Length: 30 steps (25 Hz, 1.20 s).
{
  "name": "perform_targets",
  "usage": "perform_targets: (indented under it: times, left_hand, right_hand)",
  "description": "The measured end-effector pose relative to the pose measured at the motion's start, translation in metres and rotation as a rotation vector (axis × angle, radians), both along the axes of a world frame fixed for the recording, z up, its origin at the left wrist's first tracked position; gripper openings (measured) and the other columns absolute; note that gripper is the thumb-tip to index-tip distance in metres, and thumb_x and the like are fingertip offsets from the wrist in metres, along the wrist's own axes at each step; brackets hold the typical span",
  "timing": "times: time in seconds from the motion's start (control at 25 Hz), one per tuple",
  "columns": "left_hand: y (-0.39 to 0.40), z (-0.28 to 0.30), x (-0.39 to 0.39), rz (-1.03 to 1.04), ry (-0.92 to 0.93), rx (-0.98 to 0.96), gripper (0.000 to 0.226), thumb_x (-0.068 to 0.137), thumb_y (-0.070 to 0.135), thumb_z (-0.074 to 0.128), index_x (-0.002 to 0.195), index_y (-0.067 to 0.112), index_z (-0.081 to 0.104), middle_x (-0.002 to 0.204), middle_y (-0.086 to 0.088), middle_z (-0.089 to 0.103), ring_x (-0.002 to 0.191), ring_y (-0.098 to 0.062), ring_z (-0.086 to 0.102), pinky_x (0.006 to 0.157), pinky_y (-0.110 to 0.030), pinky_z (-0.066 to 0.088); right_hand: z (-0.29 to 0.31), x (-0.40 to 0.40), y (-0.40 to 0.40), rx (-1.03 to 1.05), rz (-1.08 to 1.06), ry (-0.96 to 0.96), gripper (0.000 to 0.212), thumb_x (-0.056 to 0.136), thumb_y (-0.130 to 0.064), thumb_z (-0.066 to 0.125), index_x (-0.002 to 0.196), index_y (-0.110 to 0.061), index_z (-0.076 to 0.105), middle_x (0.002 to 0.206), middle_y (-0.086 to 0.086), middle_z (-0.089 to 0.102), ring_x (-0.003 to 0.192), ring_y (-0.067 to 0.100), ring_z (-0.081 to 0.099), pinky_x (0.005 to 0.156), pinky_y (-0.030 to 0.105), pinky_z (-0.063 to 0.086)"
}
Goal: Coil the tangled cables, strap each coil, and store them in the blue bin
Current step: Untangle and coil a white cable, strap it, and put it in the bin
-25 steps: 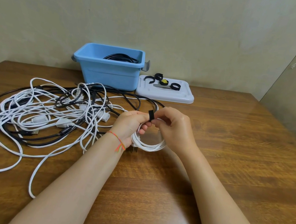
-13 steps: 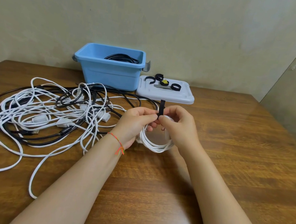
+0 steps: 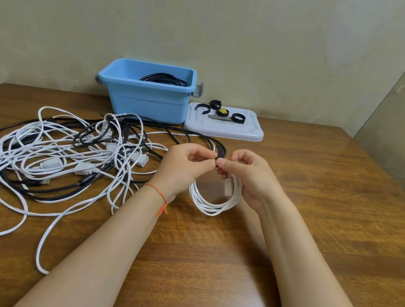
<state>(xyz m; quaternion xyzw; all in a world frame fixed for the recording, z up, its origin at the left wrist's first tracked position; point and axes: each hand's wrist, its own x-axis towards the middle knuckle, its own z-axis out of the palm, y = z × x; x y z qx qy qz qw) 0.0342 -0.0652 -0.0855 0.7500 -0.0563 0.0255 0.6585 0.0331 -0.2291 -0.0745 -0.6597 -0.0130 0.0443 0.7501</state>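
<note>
A small white cable coil (image 3: 211,202) hangs below my two hands over the middle of the table. A black strap (image 3: 221,152) curves up from its top. My left hand (image 3: 184,167) and my right hand (image 3: 248,176) both pinch that strap at its base, fingertips touching. The coil's white plug rests against my right palm. A tangle of white and black cables (image 3: 66,158) lies at the left. The blue bin (image 3: 150,92) stands at the back with a black coiled cable (image 3: 163,79) inside.
A grey lid (image 3: 225,128) lies right of the bin, carrying several black straps (image 3: 238,118) and a yellow piece. Wooden table (image 3: 316,220) with its front edge near me; a wall behind and a panel at the right.
Both hands and the coil have lifted slightly and drifted right. The strap, upright half a second ago, now bends over to the right above my fingertips.
</note>
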Motion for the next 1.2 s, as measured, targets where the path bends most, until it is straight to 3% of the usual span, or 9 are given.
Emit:
perform_targets:
  times: [0.16, 0.32, 0.56, 0.76, 0.84, 0.92, 1.08, 1.2]
  left_hand:
    - [0.0, 0.0, 0.001, 0.029, -0.041, 0.037, 0.013, 0.084, 0.009, 0.076, 0.09, 0.018, 0.068, 0.092, -0.009, 0.073, 0.094, -0.027, 0.069, 0.09, -0.042, 0.057]
    - [0.001, 0.0, 0.002, 0.037, -0.048, 0.048, 0.017, 0.084, 0.011, 0.076, 0.093, 0.019, 0.065, 0.088, -0.007, 0.071, 0.085, -0.02, 0.066, 0.09, -0.046, 0.057]
    - [0.0, -0.001, 0.0, 0.082, -0.138, 0.21, 0.014, 0.087, 0.016, 0.073, 0.091, 0.024, 0.062, 0.087, 0.004, 0.068, 0.08, -0.01, 0.063, 0.075, -0.027, 0.054]
    - [0.0, -0.004, 0.001, 0.058, -0.277, 0.349, 0.017, 0.089, 0.014, 0.069, 0.086, 0.028, 0.06, 0.087, 0.012, 0.065, 0.085, -0.004, 0.062, 0.073, -0.017, 0.05]
    - [0.0, -0.004, -0.001, 0.036, -0.346, 0.392, 0.017, 0.09, 0.012, 0.068, 0.087, 0.026, 0.061, 0.087, 0.015, 0.063, 0.085, 0.001, 0.059, 0.072, -0.009, 0.044]
    - [0.002, -0.002, 0.0, 0.028, -0.38, 0.371, 0.017, 0.09, 0.009, 0.067, 0.088, 0.024, 0.061, 0.087, 0.015, 0.062, 0.086, 0.004, 0.058, 0.072, -0.005, 0.042]
    - [0.006, -0.003, 0.006, -0.007, -0.396, 0.241, 0.019, 0.09, 0.006, 0.067, 0.091, 0.025, 0.063, 0.092, 0.01, 0.065, 0.092, -0.01, 0.064, 0.084, -0.026, 0.052]
    - [0.005, -0.003, 0.003, -0.013, -0.395, 0.206, 0.023, 0.09, 0.004, 0.067, 0.096, 0.025, 0.067, 0.095, 0.01, 0.069, 0.095, -0.007, 0.066, 0.087, -0.027, 0.054]
  right_hand:
    - [-0.002, 0.001, 0.001, -0.082, -0.03, -0.12, 0.021, 0.081, 0.006, 0.075, 0.08, -0.008, 0.059, 0.068, 0.011, 0.06, 0.066, 0.024, 0.063, 0.061, 0.028, 0.052]
    - [-0.005, 0.001, 0.005, -0.206, -0.075, -0.192, 0.011, 0.082, -0.002, 0.077, 0.09, -0.007, 0.071, 0.077, 0.017, 0.071, 0.069, 0.026, 0.068, 0.067, 0.031, 0.056]
    - [0.001, -0.002, 0.003, -0.497, -0.052, -0.222, 0.016, 0.086, -0.009, 0.075, 0.103, -0.007, 0.074, 0.081, 0.007, 0.075, 0.07, 0.014, 0.071, 0.07, 0.024, 0.058]
    - [0.006, -0.003, 0.003, -0.776, 0.019, -0.267, 0.003, 0.093, -0.02, 0.068, 0.092, -0.018, 0.07, 0.079, 0.001, 0.073, 0.073, 0.011, 0.07, 0.07, 0.022, 0.054]
    - [0.004, -0.001, -0.001, -0.815, 0.073, -0.231, 0.018, 0.096, -0.026, 0.063, 0.091, -0.012, 0.073, 0.08, 0.001, 0.075, 0.073, 0.01, 0.068, 0.068, 0.023, 0.05]
    - [0.002, 0.0, -0.005, -0.703, 0.132, -0.166, 0.028, 0.098, -0.03, 0.059, 0.089, -0.008, 0.073, 0.082, 0.003, 0.074, 0.072, 0.009, 0.062, 0.069, 0.023, 0.046]
    - [-0.002, 0.002, -0.005, -0.105, 0.273, 0.073, 0.029, 0.101, -0.028, 0.054, 0.091, -0.007, 0.07, 0.081, 0.003, 0.065, 0.078, 0.017, 0.059, 0.077, 0.03, 0.046]
    - [-0.001, 0.0, 0.0, 0.18, 0.305, 0.255, 0.027, 0.101, -0.024, 0.05, 0.088, -0.009, 0.067, 0.075, 0.001, 0.058, 0.069, 0.015, 0.056, 0.07, 0.028, 0.044]
